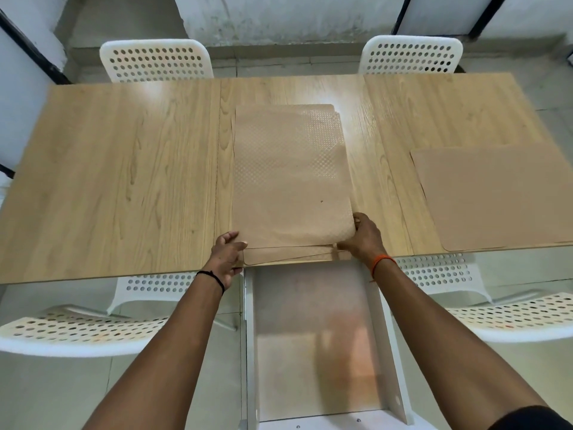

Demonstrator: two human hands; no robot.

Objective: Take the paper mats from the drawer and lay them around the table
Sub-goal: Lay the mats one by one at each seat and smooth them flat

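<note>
A stack of brown paper mats (291, 175) with a dotted embossed pattern lies lengthwise on the middle of the wooden table (124, 169). My left hand (228, 257) pinches the stack's near left corner at the table's front edge. My right hand (364, 238) grips the top mat's near right corner, lifted a little off the ones under it. One single mat (496, 197) lies flat on the right side of the table. The white drawer (316, 336) stands pulled out under the table between my arms, with nothing visible inside it.
Two white perforated chairs (158, 60) (410, 54) stand at the far side of the table. Two more (77, 327) (511, 315) flank the open drawer on my side. A grey wall and a tiled floor lie beyond.
</note>
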